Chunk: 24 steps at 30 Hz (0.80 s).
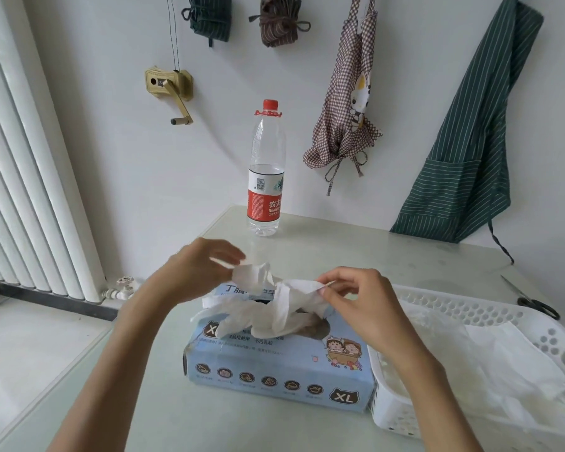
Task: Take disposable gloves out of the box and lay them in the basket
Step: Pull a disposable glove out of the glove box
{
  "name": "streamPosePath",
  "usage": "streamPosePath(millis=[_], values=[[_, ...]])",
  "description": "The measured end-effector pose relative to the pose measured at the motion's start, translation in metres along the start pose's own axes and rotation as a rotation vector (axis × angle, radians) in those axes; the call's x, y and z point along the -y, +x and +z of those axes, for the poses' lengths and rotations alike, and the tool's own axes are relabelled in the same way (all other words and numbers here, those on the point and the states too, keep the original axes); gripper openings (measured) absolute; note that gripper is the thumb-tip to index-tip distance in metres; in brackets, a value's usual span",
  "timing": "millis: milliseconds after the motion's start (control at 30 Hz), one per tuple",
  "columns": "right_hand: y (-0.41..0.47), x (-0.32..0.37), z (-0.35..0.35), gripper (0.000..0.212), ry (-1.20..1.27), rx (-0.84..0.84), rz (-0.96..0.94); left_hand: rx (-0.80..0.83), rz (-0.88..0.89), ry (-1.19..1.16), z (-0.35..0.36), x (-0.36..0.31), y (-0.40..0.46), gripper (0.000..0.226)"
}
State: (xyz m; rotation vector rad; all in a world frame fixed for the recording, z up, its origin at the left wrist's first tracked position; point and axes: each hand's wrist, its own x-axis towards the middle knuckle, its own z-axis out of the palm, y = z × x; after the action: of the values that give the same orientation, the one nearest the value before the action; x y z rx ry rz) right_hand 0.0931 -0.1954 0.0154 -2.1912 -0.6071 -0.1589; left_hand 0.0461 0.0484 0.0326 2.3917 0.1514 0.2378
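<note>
While both hands hover above the blue glove box (276, 373), a white glove (284, 296) stretches between them. Left hand (198, 272) pinches the glove's crumpled far-left end; right hand (361, 305) pinches its right edge between thumb and forefinger. More gloves spill from the box's top opening. Just right of the box, touching it, sits the white basket (490, 316) with gloves already lying inside. A water bottle (265, 171) stands farther back on the table (183, 419).

Bright, even daylight (soft shadows), left hand (198, 265) motion-blurred, edges bowed.
</note>
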Motion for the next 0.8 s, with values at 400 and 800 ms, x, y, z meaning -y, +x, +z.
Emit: streamPosePath(millis=[400,800], values=[[-0.003,0.014,0.016,0.018,-0.005,-0.115,-0.126,0.000,0.263,0.171,0.020,-0.041,-0.012,0.011],[-0.001,0.017,-0.002,0.003,0.152,-0.196,-0.108,-0.257,0.228,-0.009,-0.012,-0.019,-0.011,0.003]])
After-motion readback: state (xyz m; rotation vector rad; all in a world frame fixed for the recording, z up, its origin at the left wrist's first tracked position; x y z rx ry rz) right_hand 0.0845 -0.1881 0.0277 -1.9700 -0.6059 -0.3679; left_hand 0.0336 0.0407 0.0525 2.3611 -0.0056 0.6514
